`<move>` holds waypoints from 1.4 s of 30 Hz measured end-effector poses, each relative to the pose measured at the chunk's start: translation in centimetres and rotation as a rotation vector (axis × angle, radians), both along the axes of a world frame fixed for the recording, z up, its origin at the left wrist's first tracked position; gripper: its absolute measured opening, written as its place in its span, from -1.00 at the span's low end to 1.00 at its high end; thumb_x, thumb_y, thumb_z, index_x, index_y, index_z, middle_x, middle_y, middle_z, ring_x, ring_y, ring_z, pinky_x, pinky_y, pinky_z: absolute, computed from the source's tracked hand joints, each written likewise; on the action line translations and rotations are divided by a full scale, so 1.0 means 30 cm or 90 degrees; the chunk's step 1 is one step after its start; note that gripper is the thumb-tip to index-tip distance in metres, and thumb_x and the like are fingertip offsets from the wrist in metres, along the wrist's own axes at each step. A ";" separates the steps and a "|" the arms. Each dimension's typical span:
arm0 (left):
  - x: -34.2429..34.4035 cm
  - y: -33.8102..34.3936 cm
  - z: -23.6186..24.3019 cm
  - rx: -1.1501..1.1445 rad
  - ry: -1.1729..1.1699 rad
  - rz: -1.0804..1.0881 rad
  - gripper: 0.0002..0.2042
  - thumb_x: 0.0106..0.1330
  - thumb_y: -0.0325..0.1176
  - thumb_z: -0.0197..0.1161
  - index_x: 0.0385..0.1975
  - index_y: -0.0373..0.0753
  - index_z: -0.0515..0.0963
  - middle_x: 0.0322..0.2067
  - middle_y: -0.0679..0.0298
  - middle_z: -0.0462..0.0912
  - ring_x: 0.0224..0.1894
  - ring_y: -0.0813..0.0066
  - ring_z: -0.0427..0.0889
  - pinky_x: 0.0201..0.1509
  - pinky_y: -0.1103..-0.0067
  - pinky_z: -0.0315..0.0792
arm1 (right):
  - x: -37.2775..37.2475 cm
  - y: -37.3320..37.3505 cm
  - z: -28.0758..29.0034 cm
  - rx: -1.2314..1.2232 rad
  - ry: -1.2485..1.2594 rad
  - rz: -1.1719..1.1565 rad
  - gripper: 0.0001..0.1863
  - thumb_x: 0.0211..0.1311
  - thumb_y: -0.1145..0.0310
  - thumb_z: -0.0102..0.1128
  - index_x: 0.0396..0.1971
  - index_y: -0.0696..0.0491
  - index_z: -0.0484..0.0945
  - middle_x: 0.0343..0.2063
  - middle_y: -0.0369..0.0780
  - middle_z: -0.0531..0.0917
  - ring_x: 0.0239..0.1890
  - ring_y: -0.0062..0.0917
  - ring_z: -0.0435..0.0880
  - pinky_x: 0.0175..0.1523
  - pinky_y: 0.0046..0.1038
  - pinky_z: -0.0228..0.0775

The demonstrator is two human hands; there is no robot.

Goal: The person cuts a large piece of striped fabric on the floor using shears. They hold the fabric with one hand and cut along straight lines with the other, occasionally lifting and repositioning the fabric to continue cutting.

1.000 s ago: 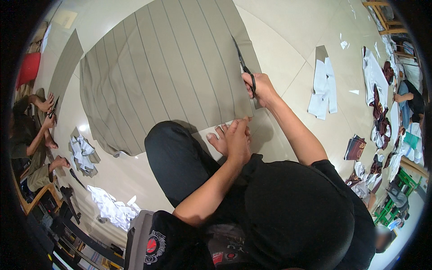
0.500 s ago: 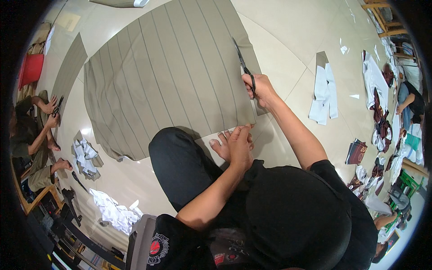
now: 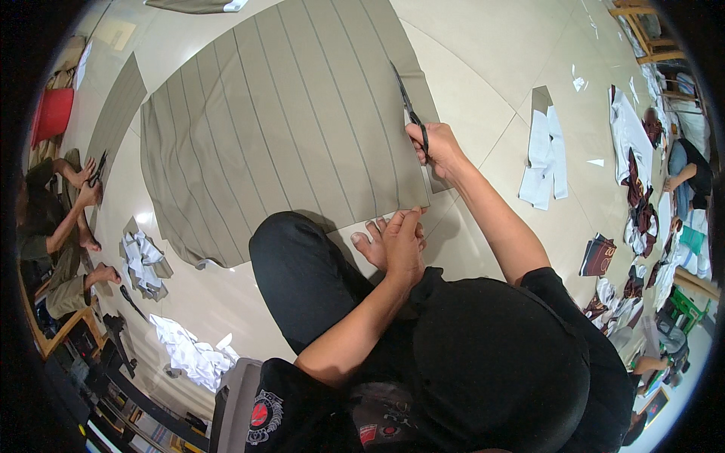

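Observation:
A large olive-beige striped fabric [image 3: 279, 128] lies spread on the tiled floor in front of my bent knee. My right hand [image 3: 438, 149] grips black-handled scissors [image 3: 408, 102] at the fabric's right side, with the blades pointing away from me along a cut line. A strip of the cloth lies to the right of the blades. My left hand [image 3: 405, 240] pinches the near right corner of the fabric beside my bare foot [image 3: 370, 245]. Part of the left fingertips is hidden under the cloth.
Pale pattern pieces [image 3: 542, 155] lie on the floor at right, with a dark red booklet [image 3: 598, 255] and heaped garments [image 3: 638, 174] beyond. At left another person's hands [image 3: 87, 185] hold scissors. Crumpled white cloth [image 3: 189, 351] lies near a grey case [image 3: 236, 392].
My hands and the scissors stay almost in place. The co-worker's hands at left have shifted slightly with their scissors.

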State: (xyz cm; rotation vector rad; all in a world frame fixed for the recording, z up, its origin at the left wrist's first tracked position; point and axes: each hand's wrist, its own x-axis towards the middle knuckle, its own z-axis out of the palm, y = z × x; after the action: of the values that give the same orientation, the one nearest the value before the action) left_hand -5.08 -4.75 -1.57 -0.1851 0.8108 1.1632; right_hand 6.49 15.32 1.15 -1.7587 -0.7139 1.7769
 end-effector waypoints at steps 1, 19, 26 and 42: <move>0.017 0.012 0.040 -0.011 -0.034 0.068 -0.05 0.13 0.56 -0.20 -0.05 -0.37 0.53 -0.53 0.28 0.46 -0.57 0.46 0.40 -0.55 0.54 0.25 | 0.003 0.001 -0.006 -0.001 0.000 0.001 -0.70 0.14 0.27 0.33 -0.62 0.01 0.39 -0.71 -0.38 0.44 -0.75 -0.69 0.36 -0.63 -0.57 0.18; 0.010 0.008 0.016 0.006 -0.059 0.049 0.14 0.00 0.73 -0.24 0.00 -0.44 0.50 -0.55 0.25 0.46 -0.61 0.44 0.40 -0.61 0.53 0.25 | -0.019 0.054 0.016 -0.010 0.011 -0.025 -0.74 0.04 0.29 0.33 -0.68 0.03 0.45 -0.72 -0.38 0.45 -0.76 -0.70 0.35 -0.64 -0.58 0.09; 0.004 -0.009 -0.022 -0.017 -0.073 0.048 0.22 -0.06 0.79 -0.33 0.03 -0.46 0.45 -0.48 0.16 0.52 -0.57 0.37 0.46 -0.58 0.48 0.32 | -0.031 0.073 0.028 -0.010 0.021 -0.028 -0.76 0.03 0.32 0.34 -0.67 0.04 0.46 -0.72 -0.38 0.44 -0.76 -0.71 0.34 -0.65 -0.58 0.09; 0.013 -0.018 -0.032 -0.033 -0.069 0.098 0.10 0.02 0.71 -0.21 -0.03 -0.43 0.47 -0.43 0.10 0.53 -0.53 0.28 0.50 -0.60 0.41 0.32 | -0.020 0.078 -0.004 0.018 0.012 0.001 -0.73 0.08 0.32 0.36 -0.59 0.05 0.43 -0.70 -0.37 0.46 -0.75 -0.71 0.38 -0.65 -0.60 0.19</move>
State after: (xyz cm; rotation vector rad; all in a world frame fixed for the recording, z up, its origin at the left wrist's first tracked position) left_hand -4.70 -5.29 -2.54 -0.3556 0.7421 1.2653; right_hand 5.88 17.66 1.02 -1.7217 -0.7290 1.7740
